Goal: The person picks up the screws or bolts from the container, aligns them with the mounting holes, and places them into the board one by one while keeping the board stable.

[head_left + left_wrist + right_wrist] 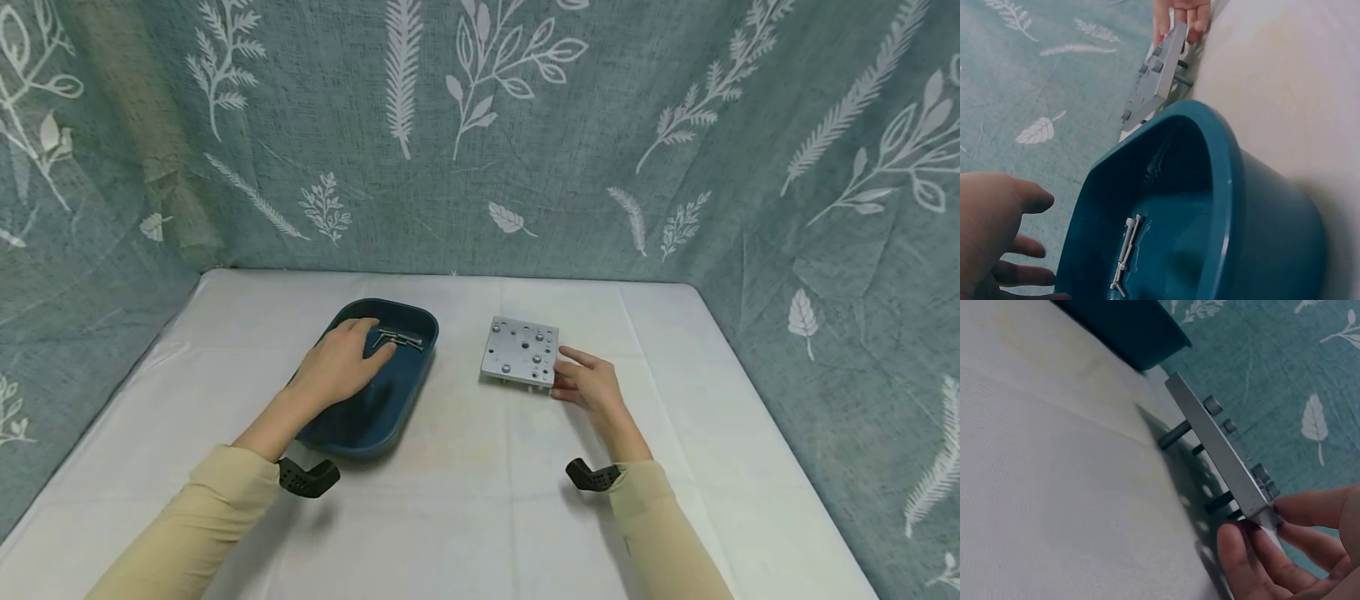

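My right hand [592,385] holds a square silver metal plate [519,352] by its right edge, fingers on the upper side and underneath. Bolts [1175,434] run through the plate, their heads on top and shanks sticking out below. Over the left side of a dark teal plastic tray [375,450] is my left hand [337,362], fingers spread and nothing visible in its grasp. Several loose metal bolts [1125,250] lie on the tray's floor, close to the left fingertips but apart from them in the left wrist view.
White cloth [450,533] covers the table. A grey-green curtain [555,208] with white leaf prints hangs behind it and at both sides. Black wrist devices [307,479] sit at both sleeve cuffs.
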Available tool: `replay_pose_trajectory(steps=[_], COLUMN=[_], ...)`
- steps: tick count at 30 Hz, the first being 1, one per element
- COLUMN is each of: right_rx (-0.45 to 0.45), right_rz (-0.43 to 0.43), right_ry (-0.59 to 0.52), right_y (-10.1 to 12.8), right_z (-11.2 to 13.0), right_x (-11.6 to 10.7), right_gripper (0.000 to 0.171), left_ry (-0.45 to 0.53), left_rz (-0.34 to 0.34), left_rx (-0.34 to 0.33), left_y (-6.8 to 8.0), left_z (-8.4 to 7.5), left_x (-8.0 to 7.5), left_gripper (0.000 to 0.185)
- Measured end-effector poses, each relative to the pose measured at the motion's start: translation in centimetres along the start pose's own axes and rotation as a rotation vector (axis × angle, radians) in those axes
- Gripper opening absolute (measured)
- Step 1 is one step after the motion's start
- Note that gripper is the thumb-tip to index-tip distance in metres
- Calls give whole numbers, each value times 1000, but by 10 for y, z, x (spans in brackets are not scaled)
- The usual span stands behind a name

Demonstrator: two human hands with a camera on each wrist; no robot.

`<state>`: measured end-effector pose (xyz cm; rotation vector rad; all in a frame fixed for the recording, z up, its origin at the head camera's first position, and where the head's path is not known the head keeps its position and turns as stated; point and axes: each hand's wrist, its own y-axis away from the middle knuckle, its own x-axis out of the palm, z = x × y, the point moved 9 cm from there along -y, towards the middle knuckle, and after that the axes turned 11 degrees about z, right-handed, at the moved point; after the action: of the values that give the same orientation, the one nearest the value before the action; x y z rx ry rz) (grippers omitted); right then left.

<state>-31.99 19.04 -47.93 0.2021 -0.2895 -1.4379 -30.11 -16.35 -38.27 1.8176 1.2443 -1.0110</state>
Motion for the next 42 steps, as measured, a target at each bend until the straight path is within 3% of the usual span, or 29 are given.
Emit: replay_pose_trajectory(steps=[7,11,15,18,24,28,42], right_rx=[21,12,12,16,13,12,-1], right_rz=[-35,-37,-40,-45,-33,-26,-28], right_ry=[-32,-38,-37,-42,-59,-63,-95], right_y=[0,1,2,1,-1,-2,-4], right_z=[-5,-6,-7,-8,-10,-11,-13], right_x=[0,1,-1,-3,-3,-3,-2], right_gripper=[48,49,48,47,47,46,44], left_ry=[-41,-39,87,191,348,424,476], left_rz=[44,88,157,200,292,311,326], left_rx=[43,113,206,231,177,166,173], left_y=[-3,-13,-31,-47,-68,-77,-86], left_z=[-3,-5,-7,-6,6,10,13], left_x=[0,-2,-3,-2,14,25,52], left_gripper=[55,47,39,36,36,34,33])
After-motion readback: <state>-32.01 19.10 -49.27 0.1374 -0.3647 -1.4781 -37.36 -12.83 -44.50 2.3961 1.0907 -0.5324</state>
